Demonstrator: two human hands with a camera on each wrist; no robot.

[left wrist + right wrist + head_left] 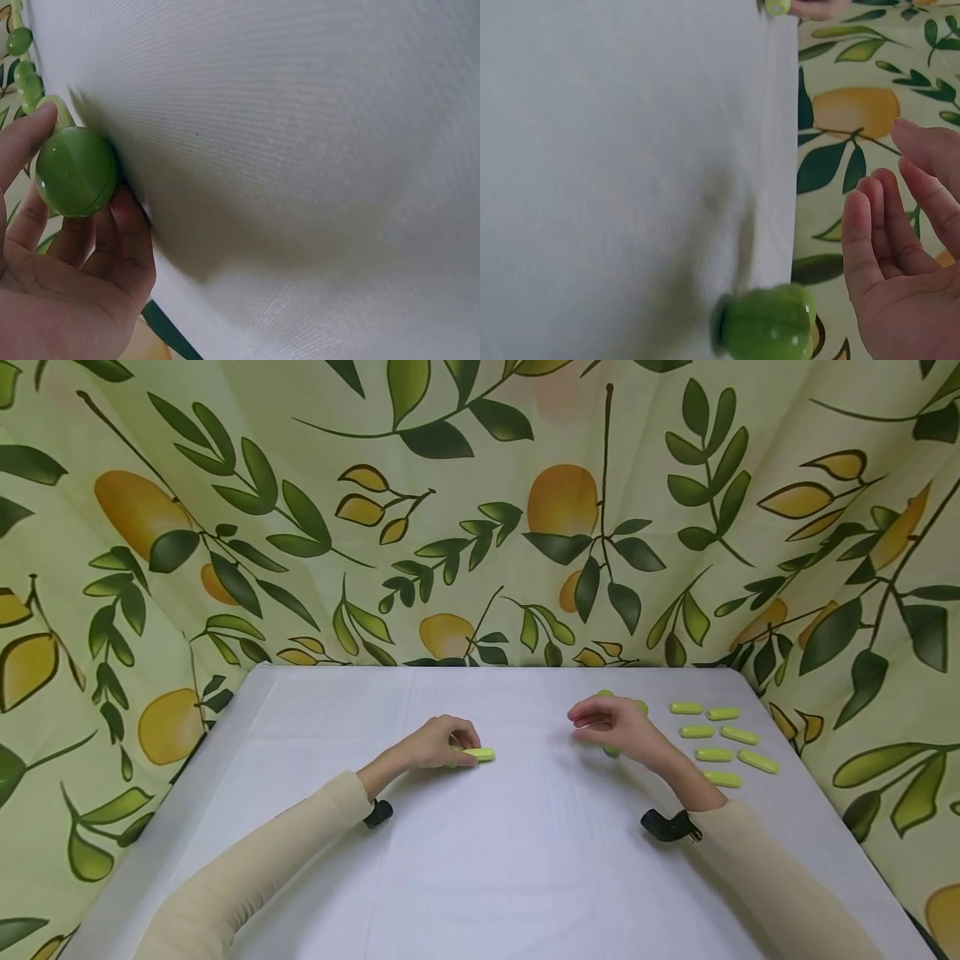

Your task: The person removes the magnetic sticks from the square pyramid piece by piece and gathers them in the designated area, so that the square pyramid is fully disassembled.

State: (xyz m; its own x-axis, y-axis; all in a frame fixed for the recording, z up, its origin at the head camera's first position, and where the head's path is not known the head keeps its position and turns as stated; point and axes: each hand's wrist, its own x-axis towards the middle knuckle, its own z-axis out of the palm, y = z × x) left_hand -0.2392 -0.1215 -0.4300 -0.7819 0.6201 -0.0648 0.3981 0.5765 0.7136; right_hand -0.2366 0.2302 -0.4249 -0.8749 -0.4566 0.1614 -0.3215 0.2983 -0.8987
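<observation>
Near the middle of the table, my left hand (442, 743) pinches a glossy green ball (75, 171) between thumb and fingers. A short lime-green stick (480, 753) extends to the right from that ball, low over the white cloth. My right hand (622, 731) hovers to the right with its fingers loosely bent and nothing in them. Behind and below it sit several green balls (611, 750), partly hidden by the hand. One green ball (769, 322) shows at the bottom of the right wrist view, apart from the fingers.
Several lime-green sticks (714, 755) lie in two rough columns on the right of the table (487, 860). A patterned curtain (480, 552) with leaves and orange fruit hangs right behind the table's far edge and along both sides.
</observation>
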